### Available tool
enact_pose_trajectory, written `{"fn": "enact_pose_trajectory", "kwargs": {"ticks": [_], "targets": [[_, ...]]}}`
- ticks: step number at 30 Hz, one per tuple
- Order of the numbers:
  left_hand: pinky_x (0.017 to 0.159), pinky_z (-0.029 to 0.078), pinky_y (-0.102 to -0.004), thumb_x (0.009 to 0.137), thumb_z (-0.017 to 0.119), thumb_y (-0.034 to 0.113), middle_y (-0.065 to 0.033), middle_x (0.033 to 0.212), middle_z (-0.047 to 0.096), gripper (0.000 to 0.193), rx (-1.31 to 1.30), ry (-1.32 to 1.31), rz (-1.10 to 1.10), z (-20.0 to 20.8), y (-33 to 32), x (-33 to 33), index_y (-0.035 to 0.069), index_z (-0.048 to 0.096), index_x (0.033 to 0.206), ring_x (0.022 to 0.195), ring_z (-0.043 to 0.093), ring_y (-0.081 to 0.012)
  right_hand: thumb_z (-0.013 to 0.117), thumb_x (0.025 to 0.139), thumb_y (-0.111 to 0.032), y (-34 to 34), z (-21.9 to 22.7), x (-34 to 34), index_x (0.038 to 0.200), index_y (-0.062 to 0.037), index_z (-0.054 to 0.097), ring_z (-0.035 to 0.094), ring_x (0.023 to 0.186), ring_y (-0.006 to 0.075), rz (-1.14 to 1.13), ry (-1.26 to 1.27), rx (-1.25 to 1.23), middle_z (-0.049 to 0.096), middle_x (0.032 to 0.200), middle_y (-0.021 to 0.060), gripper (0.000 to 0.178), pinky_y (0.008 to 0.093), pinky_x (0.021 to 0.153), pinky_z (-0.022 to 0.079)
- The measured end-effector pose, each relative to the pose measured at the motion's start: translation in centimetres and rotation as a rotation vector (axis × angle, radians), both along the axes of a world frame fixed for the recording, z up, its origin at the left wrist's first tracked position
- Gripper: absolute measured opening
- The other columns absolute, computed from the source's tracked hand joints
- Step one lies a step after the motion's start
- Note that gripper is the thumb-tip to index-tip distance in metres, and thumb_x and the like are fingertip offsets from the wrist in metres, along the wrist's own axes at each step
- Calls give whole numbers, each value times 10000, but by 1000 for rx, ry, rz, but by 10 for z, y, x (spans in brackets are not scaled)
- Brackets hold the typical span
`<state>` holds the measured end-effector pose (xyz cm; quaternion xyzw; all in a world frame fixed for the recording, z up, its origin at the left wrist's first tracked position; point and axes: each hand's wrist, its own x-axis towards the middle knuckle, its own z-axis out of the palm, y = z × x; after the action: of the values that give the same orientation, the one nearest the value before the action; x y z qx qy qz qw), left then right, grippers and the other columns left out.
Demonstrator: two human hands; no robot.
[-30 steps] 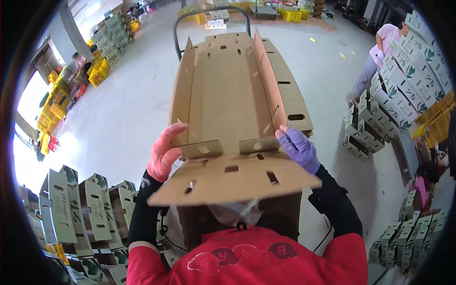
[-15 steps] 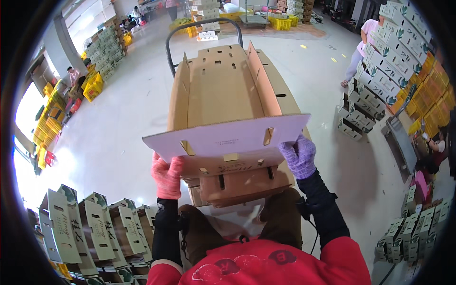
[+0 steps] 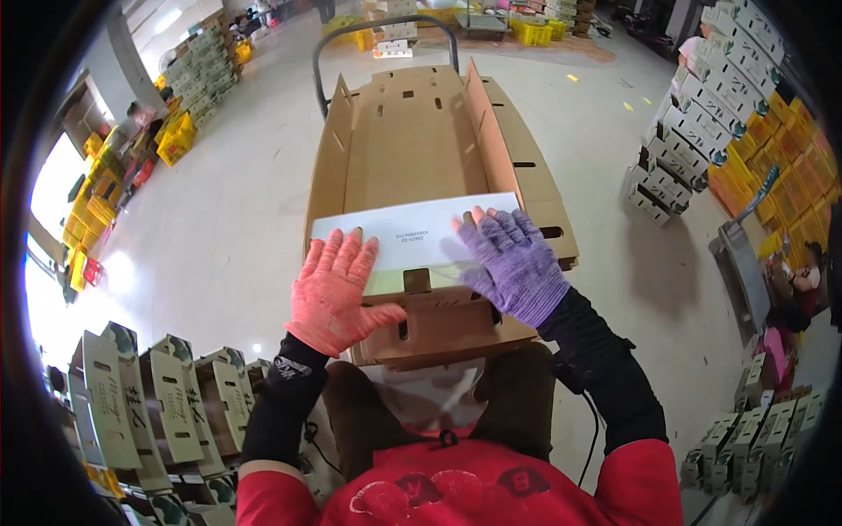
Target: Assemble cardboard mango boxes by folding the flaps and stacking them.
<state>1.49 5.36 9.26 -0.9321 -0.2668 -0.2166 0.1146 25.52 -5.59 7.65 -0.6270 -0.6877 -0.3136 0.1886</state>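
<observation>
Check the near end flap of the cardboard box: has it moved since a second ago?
Yes. The end flap, earlier hanging outward toward the person, is folded over into the box, white side up, under the left hand and right hand.

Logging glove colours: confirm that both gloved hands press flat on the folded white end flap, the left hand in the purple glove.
Wrong on colour. The head view shows the left hand in a pink glove; the right hand wears purple. Both do press flat on the white end flap.
</observation>
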Motion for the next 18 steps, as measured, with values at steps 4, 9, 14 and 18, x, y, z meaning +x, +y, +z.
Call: {"fn": "enact_pose_trajectory", "kwargs": {"ticks": [4,9,14,18], "targets": [[1022,355,-421,679,727,354,-157,1290,483,670,-134,166,47,-4,-19,-14,91,493,1250,1195,459,-342,599,782,-393,-26,10,-18,1347,-172,386,419,1230,349,54,35,-442,428,1318,233,642,492,1025,312],[1057,300,-438,678,699,277,-214,1338,398,724,-227,357,97,-22,-70,-54,182,410,1335,1229,402,-372,472,814,-116,-80,-25,-66,1266,-232,476,568,1021,333,-62,68,-468,536,1176,202,466,434,884,420],[1064,251,-505,680,595,166,-225,1370,318,782,-280,463,147,-67,-99,-71,161,298,1402,1254,290,-463,491,780,-122,-121,-78,-109,1284,-239,483,577,1005,310,-84,10,-342,536,1176,182,517,416,856,460],[1035,318,-447,665,606,157,-225,1324,363,768,-341,440,86,-75,-96,-91,150,333,1383,1235,336,-432,489,786,-118,-129,-83,-128,1299,-229,461,569,1032,311,-115,2,-421,536,1190,179,526,426,868,461]]}}
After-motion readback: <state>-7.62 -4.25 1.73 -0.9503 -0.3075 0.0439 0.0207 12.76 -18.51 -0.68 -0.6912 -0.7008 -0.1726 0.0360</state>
